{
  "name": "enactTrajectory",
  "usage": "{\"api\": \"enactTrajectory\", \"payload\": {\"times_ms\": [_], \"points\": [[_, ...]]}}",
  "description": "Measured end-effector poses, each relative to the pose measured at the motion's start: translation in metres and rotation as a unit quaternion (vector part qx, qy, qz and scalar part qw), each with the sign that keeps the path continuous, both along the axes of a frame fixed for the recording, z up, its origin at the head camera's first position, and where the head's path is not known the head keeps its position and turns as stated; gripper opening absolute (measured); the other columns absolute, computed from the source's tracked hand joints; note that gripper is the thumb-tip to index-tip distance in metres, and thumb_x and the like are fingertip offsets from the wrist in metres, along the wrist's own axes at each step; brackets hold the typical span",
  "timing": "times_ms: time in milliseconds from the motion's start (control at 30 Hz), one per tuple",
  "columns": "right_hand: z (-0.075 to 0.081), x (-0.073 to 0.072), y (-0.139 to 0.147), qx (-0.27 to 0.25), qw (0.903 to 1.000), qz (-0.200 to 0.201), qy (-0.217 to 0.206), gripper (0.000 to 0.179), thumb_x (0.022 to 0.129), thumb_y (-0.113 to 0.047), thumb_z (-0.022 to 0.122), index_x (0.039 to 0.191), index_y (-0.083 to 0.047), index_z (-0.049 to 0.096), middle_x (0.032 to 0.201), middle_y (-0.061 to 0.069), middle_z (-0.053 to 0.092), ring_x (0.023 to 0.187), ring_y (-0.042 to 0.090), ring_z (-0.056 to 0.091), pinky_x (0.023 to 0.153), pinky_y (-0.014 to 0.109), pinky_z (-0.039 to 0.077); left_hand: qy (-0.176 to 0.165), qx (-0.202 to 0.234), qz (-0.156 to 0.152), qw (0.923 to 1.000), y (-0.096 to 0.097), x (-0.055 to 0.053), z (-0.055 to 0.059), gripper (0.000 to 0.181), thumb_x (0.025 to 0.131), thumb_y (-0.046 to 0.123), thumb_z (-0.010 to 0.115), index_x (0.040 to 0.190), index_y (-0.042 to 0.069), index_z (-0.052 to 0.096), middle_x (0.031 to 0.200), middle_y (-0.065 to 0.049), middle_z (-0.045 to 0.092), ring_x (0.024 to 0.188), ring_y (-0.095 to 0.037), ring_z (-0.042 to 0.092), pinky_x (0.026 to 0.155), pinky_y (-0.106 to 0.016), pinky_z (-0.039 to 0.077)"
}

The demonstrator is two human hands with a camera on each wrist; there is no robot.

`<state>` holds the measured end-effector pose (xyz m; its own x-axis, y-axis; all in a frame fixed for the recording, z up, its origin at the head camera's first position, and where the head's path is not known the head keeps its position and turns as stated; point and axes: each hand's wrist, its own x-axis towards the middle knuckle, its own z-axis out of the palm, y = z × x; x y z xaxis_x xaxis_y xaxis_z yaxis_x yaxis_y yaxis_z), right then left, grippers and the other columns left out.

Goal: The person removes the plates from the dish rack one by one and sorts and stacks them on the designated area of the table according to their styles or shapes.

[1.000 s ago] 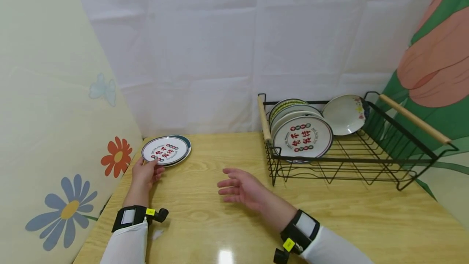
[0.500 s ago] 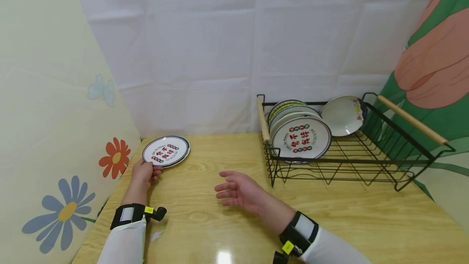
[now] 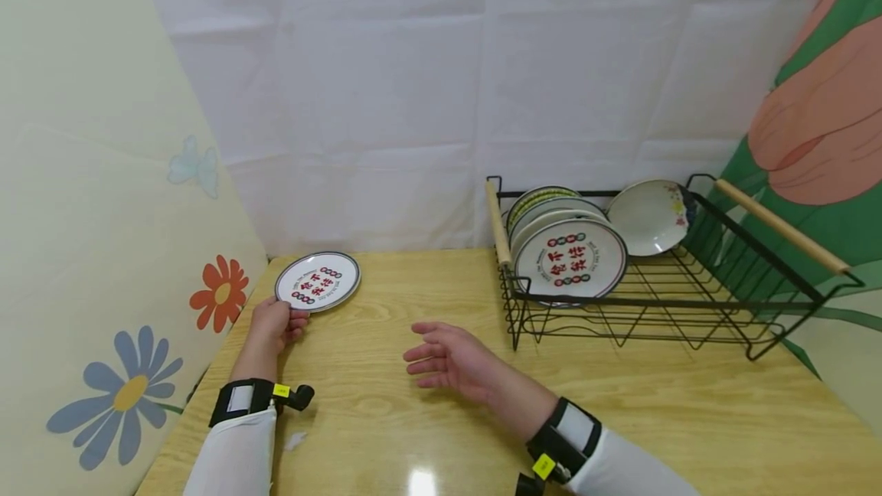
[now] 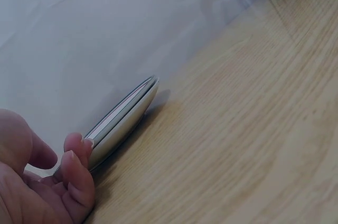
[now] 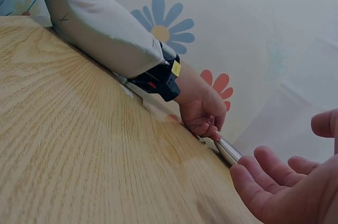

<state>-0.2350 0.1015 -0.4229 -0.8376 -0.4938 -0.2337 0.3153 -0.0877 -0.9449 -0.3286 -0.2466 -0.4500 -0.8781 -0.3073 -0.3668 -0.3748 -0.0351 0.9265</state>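
Observation:
A white plate with red lettering and a dark rim line lies at the back left of the table. In the left wrist view, it sits on a second plate, which is hidden beneath it in the head view. My left hand pinches the near left edge of the upper plate, with the curled fingers right at the rims. My right hand is held over the middle of the table, palm turned to the left. Its fingers are relaxed and slightly bent, and they hold nothing.
A black wire dish rack with wooden handles stands at the right. Several plates lean upright in its left end, and a white flowered dish leans at its back. A white cloth hangs behind the table.
The upper plate has slid a little to the right along with my left hand, covering the dark edge of the plate below. My right hand has barely moved.

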Motion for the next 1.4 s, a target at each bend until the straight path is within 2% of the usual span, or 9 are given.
{"api": "enactTrajectory", "payload": {"times_ms": [167,333,433,600,800,900,1100,1267,1400], "points": [[-0.001,0.000,0.000,0.004,1.0000,-0.003,0.001,0.057,0.105,-0.025,0.048,0.155,-0.001,0.036,0.135,0.031,0.062,0.106,0.027,0.073,0.096,0.048,0.059,-0.005,0.004,0.009,0.9999,0.002,0.001,0.004,0.055,0.111,0.026,0.032,0.163,0.012,0.021,0.074,0.002,0.067,0.059,-0.010,0.059,0.056,-0.023,0.051],[-0.001,-0.001,0.001,0.012,0.9999,-0.004,0.009,0.056,0.105,-0.024,0.048,0.155,-0.001,0.037,0.143,0.031,0.056,0.115,0.034,0.069,0.095,0.046,0.059,0.024,0.025,0.055,0.9979,0.007,0.003,0.019,0.071,0.110,0.034,0.036,0.166,0.025,-0.007,0.089,0.000,0.068,0.057,-0.010,0.056,0.057,-0.022,0.053],[0.001,-0.002,0.004,0.019,0.9997,0.009,0.016,0.058,0.105,-0.026,0.049,0.156,-0.002,0.036,0.147,0.030,0.052,0.121,0.038,0.065,0.095,0.045,0.059,0.055,0.045,0.062,0.9956,0.011,0.007,0.033,0.069,0.110,0.037,0.036,0.166,0.028,-0.003,0.101,-0.001,0.068,0.059,-0.009,0.060,0.062,-0.021,0.056],[0.016,-0.004,0.012,0.039,0.9971,0.041,0.051,0.055,0.107,-0.028,0.047,0.156,-0.006,0.038,0.149,0.029,0.051,0.126,0.038,0.062,0.100,0.049,0.056,0.093,0.108,0.032,0.9892,0.019,0.015,0.058,0.064,0.111,0.039,0.035,0.167,0.031,0.005,0.105,-0.002,0.068,0.065,-0.010,0.066,0.064,-0.021,0.058],[0.056,-0.002,0.025,0.072,0.9845,0.069,0.144,0.051,0.107,-0.029,0.048,0.154,-0.008,0.046,0.149,0.021,0.054,0.129,0.030,0.059,0.107,0.052,0.052,0.135,0.163,-0.015,0.9773,0.033,0.026,0.081,0.062,0.111,0.038,0.038,0.166,0.031,0.011,0.102,-0.001,0.069,0.077,-0.014,0.076,0.070,-0.024,0.062],[0.085,-0.001,0.034,0.108,0.9664,0.080,0.219,0.048,0.107,-0.027,0.049,0.152,-0.008,0.048,0.153,0.017,0.052,0.136,0.031,0.055,0.109,0.052,0.050,0.160,0.204,-0.049,0.9646,0.041,0.031,0.088,0.061,0.111,0.034,0.037,0.166,0.032,0.010,0.101,0.000,0.073,0.082,-0.016,0.078,0.075,-0.027,0.063],[0.141,-0.014,0.058,0.198,0.9021,0.045,0.381,0.043,0.105,-0.022,0.055,0.146,-0.008,0.055,0.146,0.014,0.060,0.137,0.033,0.056,0.115,0.054,0.045,0.197,0.304,-0.099,0.9269,0.062,0.041,0.093,0.048,0.111,0.037,0.039,0.157,0.030,0.028,0.110,-0.005,0.077,0.099,-0.020,0.078,0.086,-0.038,0.063],[0.176,-0.044,0.094,0.289,0.8769,-0.013,0.384,0.043,0.107,-0.030,0.055,0.145,-0.012,0.057,0.147,0.012,0.060,0.139,0.033,0.053,0.117,0.058,0.040,0.217,0.339,-0.135,0.9052,0.087,0.052,0.095,0.042,0.110,0.043,0.035,0.148,0.028,0.040,0.135,-0.009,0.065,0.127,-0.026,0.065,0.098,-0.045,0.058],[0.191,-0.069,0.129,0.396,0.8259,-0.055,0.398,0.047,0.106,-0.038,0.053,0.148,-0.016,0.054,0.146,0.017,0.060,0.128,0.036,0.058,0.099,0.055,0.051,0.220,0.337,-0.175,0.8985,0.107,0.058,0.095,0.047,0.110,0.046,0.029,0.151,0.025,0.039,0.139,-0.007,0.062,0.137,-0.029,0.057,0.102,-0.046,0.055]]}}
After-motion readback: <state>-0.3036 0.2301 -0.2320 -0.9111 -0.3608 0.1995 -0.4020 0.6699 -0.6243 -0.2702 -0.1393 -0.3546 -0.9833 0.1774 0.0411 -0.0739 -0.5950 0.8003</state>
